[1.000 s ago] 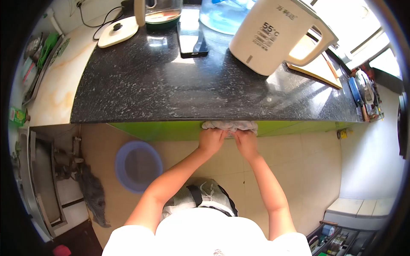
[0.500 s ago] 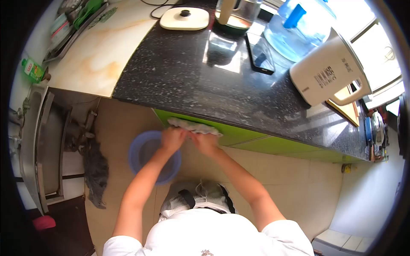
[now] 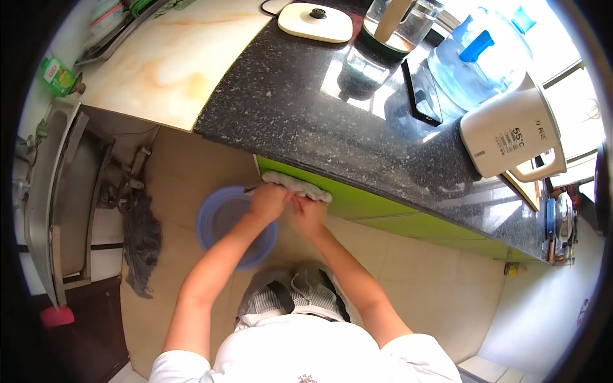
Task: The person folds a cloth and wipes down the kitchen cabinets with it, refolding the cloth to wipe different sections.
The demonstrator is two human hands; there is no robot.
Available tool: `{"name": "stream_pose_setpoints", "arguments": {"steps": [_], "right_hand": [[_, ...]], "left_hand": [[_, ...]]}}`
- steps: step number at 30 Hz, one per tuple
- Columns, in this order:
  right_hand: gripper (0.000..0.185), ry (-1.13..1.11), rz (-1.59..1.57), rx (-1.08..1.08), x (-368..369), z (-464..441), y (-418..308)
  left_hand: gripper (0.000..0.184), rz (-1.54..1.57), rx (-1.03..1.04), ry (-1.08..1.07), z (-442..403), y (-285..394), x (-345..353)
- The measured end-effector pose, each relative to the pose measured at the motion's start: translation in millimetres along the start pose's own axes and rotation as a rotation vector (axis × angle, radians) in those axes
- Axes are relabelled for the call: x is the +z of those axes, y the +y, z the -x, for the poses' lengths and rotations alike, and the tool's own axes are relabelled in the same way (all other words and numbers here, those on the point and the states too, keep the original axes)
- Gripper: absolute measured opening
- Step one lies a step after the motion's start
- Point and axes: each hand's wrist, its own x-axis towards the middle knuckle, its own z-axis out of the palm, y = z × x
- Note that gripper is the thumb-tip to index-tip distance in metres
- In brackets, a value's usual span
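Note:
A light grey cloth [image 3: 297, 185] lies bunched along the green cabinet front [image 3: 357, 204], just under the edge of the black speckled countertop [image 3: 306, 115]. My left hand [image 3: 271, 201] is closed on the cloth's left part, and my right hand [image 3: 309, 213] is closed on its right part. The two hands are close together. Below and left of them a blue basin [image 3: 205, 220] stands on the floor, partly hidden by my left forearm.
On the counter are a beige kettle [image 3: 514, 131], a phone [image 3: 421, 92], a large blue water bottle [image 3: 479, 60], a glass kettle [image 3: 399, 29] and a white base [image 3: 315, 23]. To the left are a metal sink [image 3: 51, 191] and a dark grey rag [image 3: 142, 242] on the floor.
Both hands have moved left along the cabinet front with the cloth, closer to the basin. The view has turned, so the counter runs more diagonally.

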Motion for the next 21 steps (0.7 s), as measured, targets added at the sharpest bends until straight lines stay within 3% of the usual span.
{"name": "stream_pose_setpoints", "arguments": {"steps": [3, 5, 8, 11, 15, 19, 21], "right_hand": [[0.009, -0.117, 0.011, 0.141, -21.6, 26.0, 32.7], [0.008, 0.001, 0.028, 0.074, -47.1, 34.0, 52.5], [0.008, -0.018, 0.03, 0.078, -89.4, 48.7, 87.3], [0.007, -0.011, 0.047, 0.07, -138.0, 58.7, 113.9], [0.006, -0.009, 0.054, 0.078, -193.8, 70.7, 150.6], [0.01, -0.196, 0.132, 0.082, -215.3, 70.6, 158.8], [0.006, -0.125, 0.135, -0.035, -209.4, 63.3, 155.2]], "left_hand": [[0.019, -0.008, 0.028, -0.092, -6.0, 35.4, 22.1], [0.02, -0.004, 0.111, -0.136, -11.0, 59.5, 45.3], [0.022, 0.157, 0.094, -0.064, -14.2, 100.1, 80.6], [0.022, 0.124, 0.095, -0.15, -19.7, 150.6, 106.0], [0.021, 0.175, 0.178, -0.096, -25.9, 207.5, 136.3], [0.02, 0.294, 0.202, 0.034, -24.9, 215.7, 122.0], [0.019, 0.263, 0.187, 0.02, -22.4, 208.6, 122.8]]}}
